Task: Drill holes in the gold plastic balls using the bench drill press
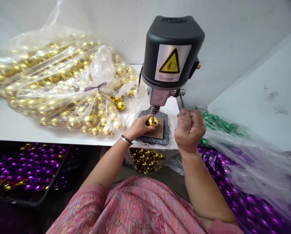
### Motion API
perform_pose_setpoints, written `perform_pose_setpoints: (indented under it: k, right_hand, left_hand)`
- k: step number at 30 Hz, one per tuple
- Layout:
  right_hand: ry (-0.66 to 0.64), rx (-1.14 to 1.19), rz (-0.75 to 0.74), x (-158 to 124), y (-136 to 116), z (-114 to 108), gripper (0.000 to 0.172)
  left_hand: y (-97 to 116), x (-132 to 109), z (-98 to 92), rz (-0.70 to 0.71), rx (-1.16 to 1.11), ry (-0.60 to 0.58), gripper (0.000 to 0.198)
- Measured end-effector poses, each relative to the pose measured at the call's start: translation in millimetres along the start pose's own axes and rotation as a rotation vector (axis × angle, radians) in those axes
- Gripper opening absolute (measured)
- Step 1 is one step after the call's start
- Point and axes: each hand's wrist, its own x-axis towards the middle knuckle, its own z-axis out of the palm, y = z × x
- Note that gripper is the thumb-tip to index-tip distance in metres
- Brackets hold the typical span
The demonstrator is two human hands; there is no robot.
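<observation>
A small bench drill press (176, 55) with a black motor housing and a yellow warning label stands on the white table. My left hand (142, 126) is closed round a shiny gold ball (153, 122), holding it on a brown board (160, 130) under the drill chuck (155, 110). The drill bit comes down at the top of the ball; whether it has gone in I cannot tell. My right hand (190, 130) is shut in a fist on the drill press lever (182, 100), most of which the fist hides.
A big clear bag of gold balls (62, 84), tied with a purple string, covers the table's left. Dark shavings lie round the drill base (167, 136). Below are purple balls (31, 169) in a dark crate and gold balls (147, 161); bagged green (218, 123) and purple ones lie right.
</observation>
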Motion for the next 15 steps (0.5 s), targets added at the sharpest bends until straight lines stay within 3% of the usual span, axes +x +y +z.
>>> perform_pose_setpoints:
  k: [8, 12, 15]
  right_hand:
    - [-0.024, 0.063, 0.040, -16.3, 12.6, 5.9, 0.031]
    - [-0.029, 0.048, 0.126, 18.4, -13.7, -5.9, 0.038]
    - [-0.155, 0.070, 0.273, 54.6, -34.2, -14.1, 0.043]
  left_hand:
    - [5.4, -2.5, -1.2, -0.032, 0.027, -0.001, 0.050]
    - [12.1, -6.5, -1.4, -0.066, 0.091, 0.020, 0.049]
    - [17.7, -14.6, -2.9, -0.080, 0.107, 0.045, 0.046]
